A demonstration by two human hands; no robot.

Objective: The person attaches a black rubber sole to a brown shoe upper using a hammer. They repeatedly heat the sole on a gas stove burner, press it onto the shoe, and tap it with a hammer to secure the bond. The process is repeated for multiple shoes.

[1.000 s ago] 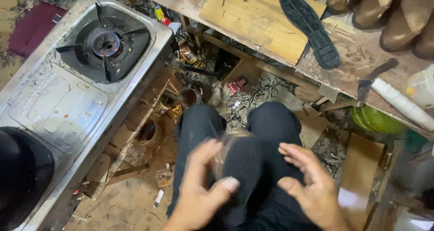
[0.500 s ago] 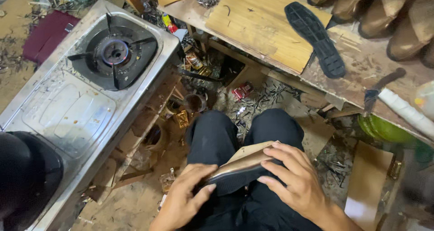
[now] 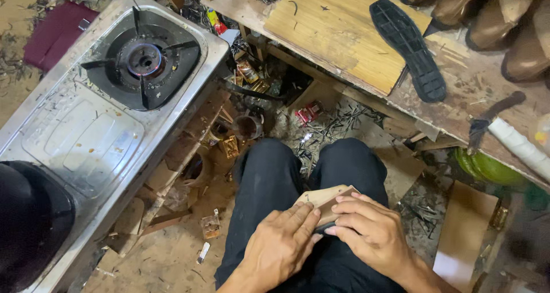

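Resting on the person's lap, a tan shoe sole piece [image 3: 323, 200] with a dark underside lies pressed between both hands: the left hand [image 3: 281, 244] lies flat over its near end, fingers together, while the right hand [image 3: 369, 233] curls its fingertips over the far edge, clamping it down. It looks thin, light and somewhat flexible, likely best gripped along its long edges. Beyond the right hand, a black rubber outsole [image 3: 408, 40] lies on a wooden board [image 3: 332, 29]. Off to the left of the left hand stands a gas stove [image 3: 109, 104], its burner [image 3: 143, 61] lit.
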